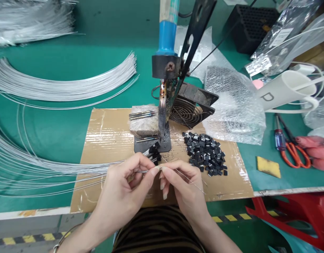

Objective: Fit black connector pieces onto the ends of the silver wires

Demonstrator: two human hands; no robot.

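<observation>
Fingertip to fingertip, both hands meet over the cardboard (98, 137). My left hand (126, 186) is closed, thumb and forefinger pinching a thin grey wire. A loose bundle of grey wires (69, 168) runs in from the left and passes by that hand. Small black connectors (154, 154) sit at the bundle's ends, just beyond my fingers. My right hand (184, 182) pinches at the same wire's tip, hidden between thumb and forefinger. Fine thin wires (189, 179) stick out past this hand to the lower right. A soldering iron (162, 116) hangs tip-down in a stand ahead.
Right of my hands lies a heap of small black connectors (205, 154). A fan (190, 109) stands behind the iron, beside a wrapped block (143, 124). Further right are a yellow sponge (268, 167), orange-handled scissors (295, 154) and a white mug (285, 91). Another wire bundle (67, 86) lies left.
</observation>
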